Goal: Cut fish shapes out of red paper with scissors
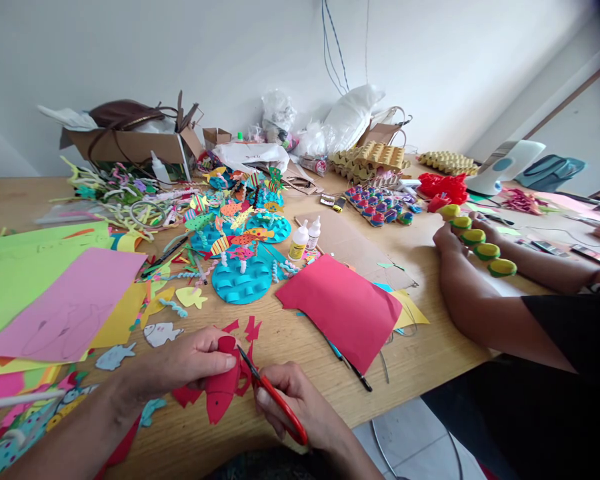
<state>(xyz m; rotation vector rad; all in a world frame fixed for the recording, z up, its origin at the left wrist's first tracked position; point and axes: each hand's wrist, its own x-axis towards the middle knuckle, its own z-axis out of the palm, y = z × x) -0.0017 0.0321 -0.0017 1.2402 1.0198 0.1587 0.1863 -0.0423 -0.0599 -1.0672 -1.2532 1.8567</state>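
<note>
My left hand (200,360) pinches a red paper fish (221,393) between thumb and fingers, its pointed head with a drawn eye toward me. In my right hand (293,403) are red-handled scissors (280,403), their dark blades touching the fish's upper right edge. Red scraps (251,329) lie just beyond and under the fish. A white fish cutout (161,335) and a pale blue one (115,357) rest left of my left hand. The large red sheet (345,310) lies to the right, beyond my right hand.
Blue discs (243,280) with colourful paper fish stand mid-table beside glue bottles (299,241). Coloured sheets (65,300) cover the left side. At right, another person's hands hold a yellow-green carton strip (473,238). Boxes (130,147) and egg trays (370,159) line the wall.
</note>
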